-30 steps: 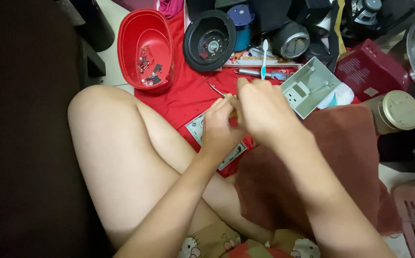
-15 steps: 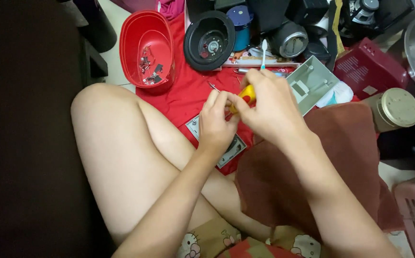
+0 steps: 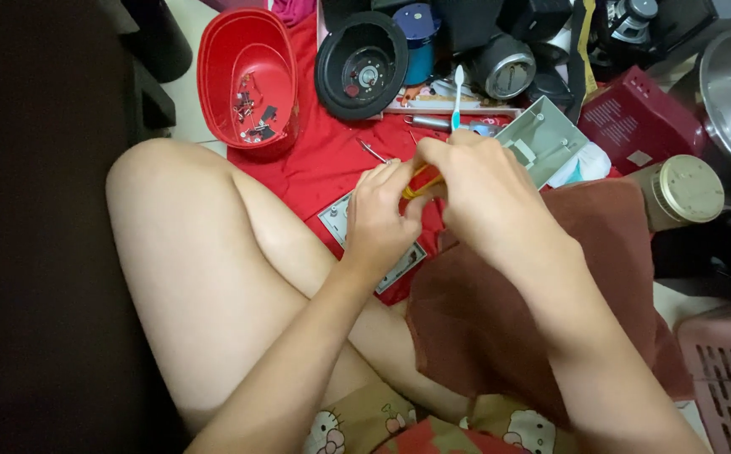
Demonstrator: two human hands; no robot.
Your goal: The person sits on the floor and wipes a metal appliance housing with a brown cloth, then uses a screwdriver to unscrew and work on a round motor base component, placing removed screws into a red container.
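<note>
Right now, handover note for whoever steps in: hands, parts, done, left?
Left hand: fingers pinched on the yellow-handled tool, resting over the grey panel on the red cloth.
Right hand: closed over the same tool from above; its tip is hidden.
Parts: small hardware sits in the red tub; the grey switch-plate cover lies open beside the toothbrush.
Done: the cover is off.
Left: cannot tell how far the work on the panel has got; both hands hide it.

Left hand (image 3: 380, 220) and right hand (image 3: 483, 189) meet — fingers curled, touching
</note>
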